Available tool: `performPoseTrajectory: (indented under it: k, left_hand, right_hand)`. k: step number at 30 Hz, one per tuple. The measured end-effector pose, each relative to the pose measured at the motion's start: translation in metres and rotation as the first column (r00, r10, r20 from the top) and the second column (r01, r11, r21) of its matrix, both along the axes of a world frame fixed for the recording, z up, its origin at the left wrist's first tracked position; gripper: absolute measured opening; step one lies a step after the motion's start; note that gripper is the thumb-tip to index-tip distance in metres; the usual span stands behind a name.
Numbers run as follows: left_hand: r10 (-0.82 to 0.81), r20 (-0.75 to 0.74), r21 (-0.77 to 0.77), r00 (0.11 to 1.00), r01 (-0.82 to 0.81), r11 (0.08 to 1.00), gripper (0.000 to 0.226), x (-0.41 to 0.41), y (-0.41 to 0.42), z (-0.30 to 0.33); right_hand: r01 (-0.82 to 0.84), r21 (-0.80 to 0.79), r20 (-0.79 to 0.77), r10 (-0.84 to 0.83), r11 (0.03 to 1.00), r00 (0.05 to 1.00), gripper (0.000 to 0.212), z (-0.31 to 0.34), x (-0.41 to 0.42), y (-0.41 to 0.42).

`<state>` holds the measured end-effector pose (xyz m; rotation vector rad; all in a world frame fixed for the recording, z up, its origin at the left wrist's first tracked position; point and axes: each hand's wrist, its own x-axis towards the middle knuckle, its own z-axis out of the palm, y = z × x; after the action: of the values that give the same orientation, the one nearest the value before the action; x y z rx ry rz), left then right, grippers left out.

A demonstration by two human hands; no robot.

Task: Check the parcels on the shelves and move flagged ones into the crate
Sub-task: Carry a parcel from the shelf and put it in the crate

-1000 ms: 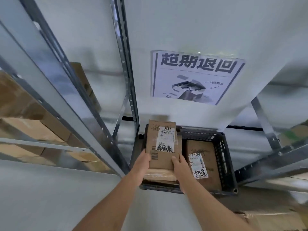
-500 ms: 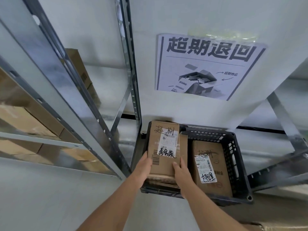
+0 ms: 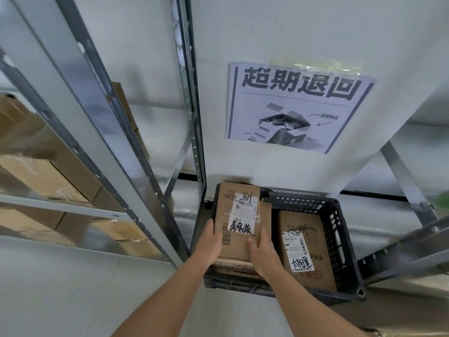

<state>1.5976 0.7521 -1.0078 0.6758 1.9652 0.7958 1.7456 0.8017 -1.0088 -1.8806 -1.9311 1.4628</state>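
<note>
A brown cardboard parcel (image 3: 239, 210) with a white label and handwriting lies over the left half of the black slotted crate (image 3: 339, 242) on the floor. My left hand (image 3: 211, 242) grips its near left edge, and my right hand (image 3: 263, 249) grips its near right edge with the thumb on top. Under it sits another flat brown parcel (image 3: 233, 265). A second labelled parcel (image 3: 307, 246) lies in the crate's right half.
A metal shelf rack (image 3: 136, 152) with several brown boxes (image 3: 46, 176) stands at the left. A printed poster (image 3: 294, 108) is taped to the white wall above the crate. Another rack's legs (image 3: 408, 183) rise at the right.
The parcel has sunk a little lower onto the stack in the crate while both hands keep hold of it. The view has drawn closer to the crate.
</note>
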Motion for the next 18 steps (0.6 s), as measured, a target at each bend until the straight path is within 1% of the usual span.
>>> performPoseTrajectory:
  k: [1,2,4,5,7,8,10,12,18]
  left_hand:
    - [-0.076,-0.114,0.014,0.991,0.078,0.997,0.057,-0.001,0.002,0.007]
    - [-0.162,-0.243,0.017,0.956,0.171,0.985,0.059,-0.002,0.002,0.020]
    - [-0.311,-0.476,-0.031,0.823,0.338,0.941,0.066,-0.003,0.002,0.062]
    - [-0.342,-0.563,-0.049,0.753,0.383,0.923,0.068,-0.004,0.004,0.086]
    - [-0.362,-0.682,-0.081,0.635,0.427,0.901,0.069,-0.004,0.007,0.141]
    - [-0.365,-0.723,-0.089,0.587,0.445,0.891,0.069,-0.003,0.008,0.169]
    - [-0.359,-0.767,-0.093,0.533,0.461,0.883,0.069,-0.001,0.007,0.229]
    - [-0.340,-0.790,-0.086,0.511,0.457,0.885,0.070,0.001,0.003,0.290]
    - [-0.262,-0.856,-0.051,0.445,0.432,0.900,0.070,0.008,-0.017,0.479]
  right_hand:
    - [-0.099,0.089,0.101,0.090,0.991,0.991,0.072,0.004,0.000,0.002]
    - [-0.216,0.162,0.204,0.181,0.963,0.962,0.073,0.014,0.000,0.004]
    - [-0.390,0.208,0.347,0.305,0.897,0.887,0.072,0.053,-0.004,0.007]
    - [-0.436,0.215,0.384,0.335,0.874,0.860,0.071,0.081,-0.006,0.008]
    - [-0.497,0.255,0.436,0.360,0.830,0.825,0.069,0.140,-0.009,0.011]
    - [-0.520,0.277,0.456,0.366,0.808,0.811,0.069,0.171,-0.010,0.013]
    - [-0.560,0.299,0.496,0.375,0.773,0.783,0.068,0.230,-0.011,0.015]
    - [-0.580,0.314,0.524,0.372,0.752,0.766,0.069,0.292,-0.011,0.014]
    - [-0.566,0.394,0.557,0.301,0.724,0.774,0.069,0.489,0.001,0.000]
